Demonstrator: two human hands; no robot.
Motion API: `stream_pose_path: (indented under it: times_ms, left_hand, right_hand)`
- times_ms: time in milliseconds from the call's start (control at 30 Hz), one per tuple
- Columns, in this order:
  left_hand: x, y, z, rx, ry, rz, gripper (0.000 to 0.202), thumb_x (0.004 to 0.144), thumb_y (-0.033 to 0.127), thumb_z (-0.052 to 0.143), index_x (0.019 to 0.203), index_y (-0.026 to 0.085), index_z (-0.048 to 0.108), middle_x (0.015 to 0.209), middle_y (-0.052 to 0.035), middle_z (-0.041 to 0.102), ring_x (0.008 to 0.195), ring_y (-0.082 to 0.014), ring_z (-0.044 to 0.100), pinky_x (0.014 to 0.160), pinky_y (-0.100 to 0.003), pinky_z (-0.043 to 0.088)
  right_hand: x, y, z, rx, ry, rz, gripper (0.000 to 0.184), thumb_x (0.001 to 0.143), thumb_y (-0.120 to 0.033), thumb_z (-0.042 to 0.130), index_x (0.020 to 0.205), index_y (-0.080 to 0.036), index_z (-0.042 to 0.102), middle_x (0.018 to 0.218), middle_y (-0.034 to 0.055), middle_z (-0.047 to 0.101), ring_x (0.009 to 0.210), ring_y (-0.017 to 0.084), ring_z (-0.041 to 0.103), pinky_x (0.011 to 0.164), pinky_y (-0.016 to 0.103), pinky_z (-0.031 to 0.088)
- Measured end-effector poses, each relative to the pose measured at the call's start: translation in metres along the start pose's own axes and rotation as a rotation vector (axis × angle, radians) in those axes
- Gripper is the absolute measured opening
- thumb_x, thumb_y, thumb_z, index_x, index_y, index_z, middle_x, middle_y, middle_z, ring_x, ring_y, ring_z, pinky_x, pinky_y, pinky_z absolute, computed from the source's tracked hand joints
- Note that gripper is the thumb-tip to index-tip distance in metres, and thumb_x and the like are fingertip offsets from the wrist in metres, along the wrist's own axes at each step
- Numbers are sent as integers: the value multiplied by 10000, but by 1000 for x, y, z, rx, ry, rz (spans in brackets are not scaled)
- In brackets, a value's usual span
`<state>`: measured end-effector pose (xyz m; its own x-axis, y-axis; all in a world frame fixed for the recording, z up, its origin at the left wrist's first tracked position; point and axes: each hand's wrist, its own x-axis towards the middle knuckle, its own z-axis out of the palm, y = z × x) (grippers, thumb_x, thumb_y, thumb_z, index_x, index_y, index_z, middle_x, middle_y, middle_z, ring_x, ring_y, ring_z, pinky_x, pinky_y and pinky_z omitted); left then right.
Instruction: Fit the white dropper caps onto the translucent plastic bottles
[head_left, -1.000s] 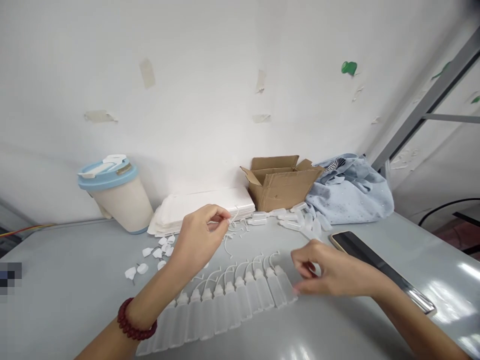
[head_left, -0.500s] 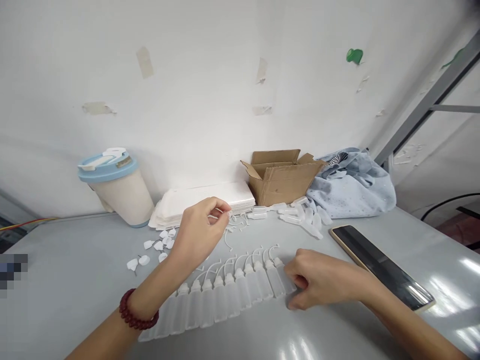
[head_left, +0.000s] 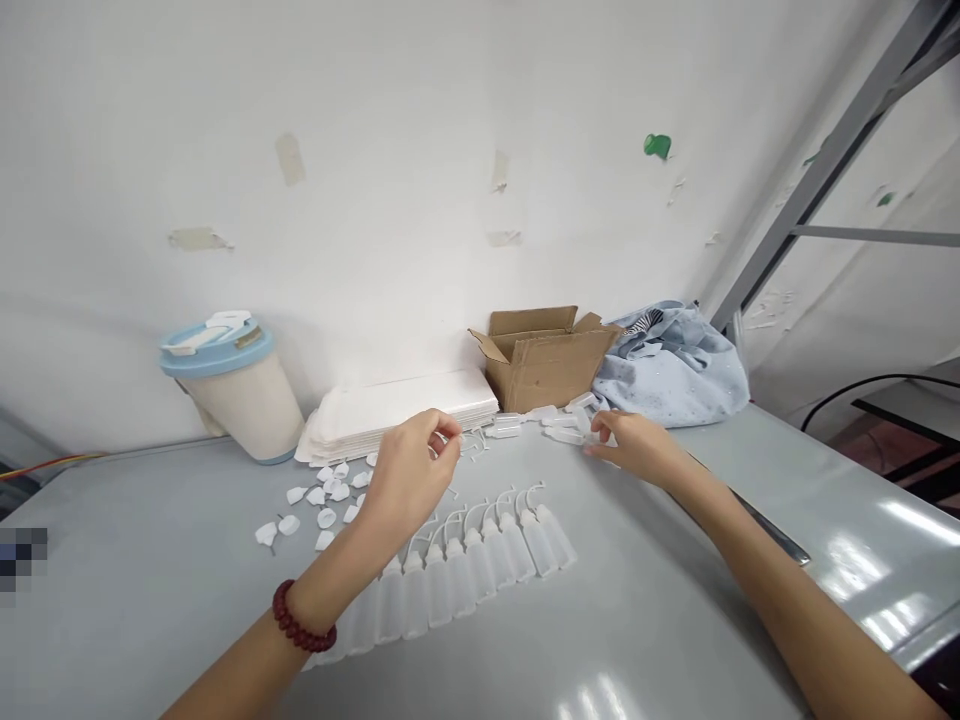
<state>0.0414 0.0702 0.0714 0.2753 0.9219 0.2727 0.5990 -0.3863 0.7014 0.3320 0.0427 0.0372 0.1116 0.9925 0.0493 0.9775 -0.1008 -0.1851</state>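
My left hand (head_left: 417, 472) is pinched over the table's middle, just in front of a small heap of thin white straps (head_left: 474, 442); whatever sits between its fingertips is too small to make out. At the back right, my right hand (head_left: 637, 447) has thumb and fingers curled about a small translucent plastic bottle among several loose ones (head_left: 564, 434), which it partly hides. Before me lies a slanting row of translucent bottles (head_left: 457, 580), side by side, with thin white straps curving from their necks. My left forearm covers the row's left end.
White cone-like caps (head_left: 326, 487) are scattered left of my left hand. Behind stand a lidded cup (head_left: 240, 400), a stack of white sheets (head_left: 397, 400), an open cardboard box (head_left: 555, 365) and bunched blue cloth (head_left: 675, 375). A phone (head_left: 772, 530) is partly under my right forearm.
My right hand has left the right end of the bottle row and moved back to the loose bottles. My left hand stays pinched in nearly the same place. The view has shifted slightly.
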Motion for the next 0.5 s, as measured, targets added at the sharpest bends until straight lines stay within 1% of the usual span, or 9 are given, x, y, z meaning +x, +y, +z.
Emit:
stream_pose_path:
  times_ms: [67,133,233,300,367,433,500]
  left_hand:
    - [-2,1,2,12,-9,2,124,763,207,485,757,195,608,750,-18,651,707,-178,592,642,-291,452]
    - [-5,1,4,1,-29,-4,138,753,187,479,754,197,617,769,-18,655,728,-182,593,670,-305,453]
    - [-7,1,7,-85,-87,-66,131,737,190,500,736,194,631,758,-16,654,729,-184,599,694,-322,463]
    - [-7,1,7,-182,-125,-123,98,719,201,537,724,186,633,748,-16,658,731,-183,607,701,-321,473]
    - [-7,3,7,-291,-159,-167,61,697,198,575,716,176,629,753,-18,666,735,-175,617,707,-310,483]
    - [-7,5,7,-385,-189,-207,47,679,192,608,718,169,621,765,-20,672,743,-166,627,717,-297,493]
    - [-7,6,9,-455,-202,-236,64,672,189,633,730,166,619,773,-22,676,758,-161,636,731,-291,503]
  right_hand:
    - [-1,-2,2,-21,-37,1,130,760,-256,578,854,-167,585,863,78,666,765,224,603,566,273,362]
    - [-1,-3,2,-6,-43,-1,151,747,-236,574,873,-158,603,851,80,668,778,230,610,574,276,374]
    - [-3,-3,-4,110,35,-23,218,737,-237,572,937,-156,605,834,65,660,680,192,600,594,284,403]
    - [-7,-8,-9,287,128,-61,250,750,-288,576,965,-163,600,814,50,643,625,167,577,610,296,429]
    - [-12,-19,-13,548,187,-84,273,762,-373,584,946,-171,595,776,37,618,608,157,559,601,302,451]
    - [-18,-34,-14,829,175,-75,276,753,-425,603,871,-178,576,728,23,586,587,147,538,562,295,457]
    - [-24,-51,-11,1035,182,-60,268,714,-412,655,792,-185,537,705,7,558,591,136,533,559,281,459]
